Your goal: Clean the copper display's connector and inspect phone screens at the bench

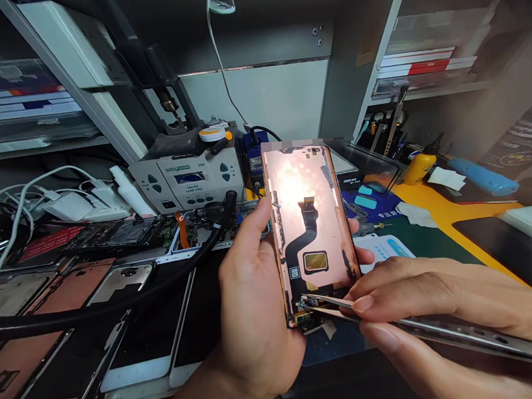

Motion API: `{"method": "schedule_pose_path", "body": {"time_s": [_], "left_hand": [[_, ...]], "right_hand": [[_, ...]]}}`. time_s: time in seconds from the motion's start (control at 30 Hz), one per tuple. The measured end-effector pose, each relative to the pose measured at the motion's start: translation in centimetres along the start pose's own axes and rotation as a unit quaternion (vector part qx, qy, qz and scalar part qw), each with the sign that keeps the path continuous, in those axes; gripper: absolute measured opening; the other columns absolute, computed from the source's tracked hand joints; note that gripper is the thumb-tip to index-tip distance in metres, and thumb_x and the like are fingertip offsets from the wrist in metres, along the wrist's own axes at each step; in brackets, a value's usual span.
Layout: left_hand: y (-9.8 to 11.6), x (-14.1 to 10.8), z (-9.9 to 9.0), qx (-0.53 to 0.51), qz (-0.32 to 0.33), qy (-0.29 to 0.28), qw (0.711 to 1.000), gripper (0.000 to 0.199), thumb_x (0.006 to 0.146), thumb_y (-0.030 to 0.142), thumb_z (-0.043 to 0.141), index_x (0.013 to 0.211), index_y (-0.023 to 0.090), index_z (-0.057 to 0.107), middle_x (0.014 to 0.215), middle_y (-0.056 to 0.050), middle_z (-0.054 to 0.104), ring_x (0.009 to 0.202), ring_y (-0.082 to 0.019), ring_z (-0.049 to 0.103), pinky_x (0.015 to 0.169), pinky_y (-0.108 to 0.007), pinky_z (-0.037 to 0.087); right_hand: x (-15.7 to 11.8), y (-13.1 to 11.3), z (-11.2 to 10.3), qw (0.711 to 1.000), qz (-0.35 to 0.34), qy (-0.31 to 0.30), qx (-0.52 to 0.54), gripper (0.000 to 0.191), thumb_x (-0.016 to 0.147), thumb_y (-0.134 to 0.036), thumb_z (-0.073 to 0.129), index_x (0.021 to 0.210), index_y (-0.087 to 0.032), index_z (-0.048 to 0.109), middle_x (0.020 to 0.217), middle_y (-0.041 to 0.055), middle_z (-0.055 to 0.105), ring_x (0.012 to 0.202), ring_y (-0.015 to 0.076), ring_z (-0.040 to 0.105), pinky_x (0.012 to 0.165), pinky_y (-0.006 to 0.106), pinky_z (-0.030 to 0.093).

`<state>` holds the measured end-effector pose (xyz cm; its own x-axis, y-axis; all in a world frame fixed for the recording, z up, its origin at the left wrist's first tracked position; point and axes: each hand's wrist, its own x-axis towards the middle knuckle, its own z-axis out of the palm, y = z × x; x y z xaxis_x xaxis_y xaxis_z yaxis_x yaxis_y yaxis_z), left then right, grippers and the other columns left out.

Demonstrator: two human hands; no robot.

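Note:
A copper-coloured phone screen assembly (335,237) stands tilted in my left hand (254,297), thumb on its left edge and fingertips showing at its right edge. A black flex cable (309,224) runs down its back beside a small framed gold rectangle (316,261). My right hand (418,298) pinches metal tweezers (421,328). Their two tips are slightly apart at the small parts (307,302) near the bottom of the assembly. Whether the tips touch or grip a part, I cannot tell. Below them a small circuit board (307,323) shows at the lower edge.
Several phones and screen parts (143,329) lie on the left, crossed by a thick black hose (163,289). A grey soldering station (192,180) stands behind. On the right are a yellow bottle (419,168), a blue tube (485,175) and a dark phone (501,244).

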<state>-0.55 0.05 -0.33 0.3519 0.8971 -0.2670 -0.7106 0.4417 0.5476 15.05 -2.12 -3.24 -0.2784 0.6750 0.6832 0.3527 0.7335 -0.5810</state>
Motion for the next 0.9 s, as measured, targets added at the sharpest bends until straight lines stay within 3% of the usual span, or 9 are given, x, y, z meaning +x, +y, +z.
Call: {"method": "schedule_pose_path", "body": {"time_s": [0.17, 0.3, 0.43, 0.7, 0.9], "left_hand": [[0.0, 0.0, 0.0, 0.001, -0.002, 0.001, 1.000, 0.059, 0.094, 0.049, 0.030, 0.104, 0.010, 0.072, 0.084, -0.013, 0.073, 0.072, -0.027, 0.071, 0.068, -0.036, 0.059], [0.0, 0.0, 0.0, 0.001, -0.002, -0.001, 1.000, 0.059, 0.094, 0.050, 0.029, 0.105, 0.009, 0.072, 0.085, -0.013, 0.073, 0.073, -0.027, 0.072, 0.069, -0.036, 0.059], [-0.1, 0.0, 0.0, -0.004, 0.002, 0.001, 1.000, 0.059, 0.094, 0.049, 0.031, 0.106, 0.009, 0.071, 0.088, -0.015, 0.074, 0.074, -0.027, 0.072, 0.070, -0.036, 0.059], [-0.1, 0.2, -0.1, 0.003, 0.005, -0.003, 1.000, 0.059, 0.094, 0.050, 0.031, 0.106, 0.008, 0.071, 0.086, -0.015, 0.074, 0.074, -0.028, 0.072, 0.070, -0.038, 0.059], [-0.3, 0.1, -0.3, -0.004, 0.009, -0.018, 1.000, 0.058, 0.094, 0.049, 0.031, 0.107, 0.009, 0.072, 0.092, -0.015, 0.075, 0.079, -0.027, 0.072, 0.074, -0.036, 0.059]], "right_hand": [[-0.4, 0.0, 0.2, 0.999, 0.033, 0.010, -0.006, 0.007, 0.084, -0.031, 0.074, 0.081, -0.025, 0.074, 0.076, -0.0012, 0.076, 0.069, 0.0168, 0.074, 0.071, 0.020, 0.063], [0.0, 0.3, 0.0, 1.000, 0.004, -0.004, 0.000, 0.001, 0.082, -0.024, 0.074, 0.083, -0.024, 0.074, 0.077, -0.0009, 0.076, 0.069, 0.0166, 0.074, 0.071, 0.019, 0.063], [0.7, 0.2, -0.4, 0.998, -0.050, -0.034, 0.011, 0.011, 0.077, -0.013, 0.072, 0.084, -0.021, 0.074, 0.076, 0.0006, 0.076, 0.068, 0.0179, 0.074, 0.068, 0.019, 0.063], [0.8, 0.0, -0.2, 0.998, -0.033, -0.044, 0.004, 0.021, 0.073, -0.006, 0.072, 0.086, -0.022, 0.074, 0.077, -0.0005, 0.077, 0.070, 0.0186, 0.075, 0.069, 0.019, 0.063], [0.8, 0.0, -0.1, 0.998, -0.041, -0.014, 0.038, 0.024, 0.069, 0.000, 0.071, 0.085, -0.018, 0.073, 0.079, -0.0007, 0.077, 0.072, 0.0133, 0.074, 0.076, 0.010, 0.059]]}}
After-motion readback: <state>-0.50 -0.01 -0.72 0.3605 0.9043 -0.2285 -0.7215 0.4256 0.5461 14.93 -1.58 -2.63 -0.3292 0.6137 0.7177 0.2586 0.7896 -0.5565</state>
